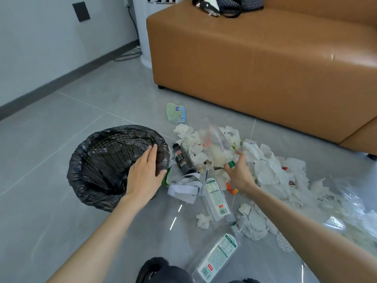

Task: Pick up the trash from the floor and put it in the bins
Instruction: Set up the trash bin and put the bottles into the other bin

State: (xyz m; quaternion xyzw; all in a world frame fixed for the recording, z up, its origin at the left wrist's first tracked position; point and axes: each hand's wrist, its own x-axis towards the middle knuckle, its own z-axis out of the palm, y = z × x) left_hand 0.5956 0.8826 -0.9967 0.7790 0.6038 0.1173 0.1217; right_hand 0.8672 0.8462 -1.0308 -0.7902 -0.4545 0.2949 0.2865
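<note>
Grasps a clear bottle [216, 144] by its green-capped neck in the right grip [239, 173], raised above the litter [265, 167] on the floor [61, 221]. Points its long axis up and away toward the sofa [244, 58]. Holds the left grip [142, 173], released and flat-fingered, over the right rim of the bin [85, 145]. Puts the bin leftward of the bottle; likely needs a leftward swing, base leading.

a living room, likely at home: a tan leather sofa [255, 64] with a handbag [244, 3] on it stands beyond the right hand [239, 174]; grey floor tiles [61, 123] meet a skirted wall [40, 48] beyond the left hand [144, 172].
</note>
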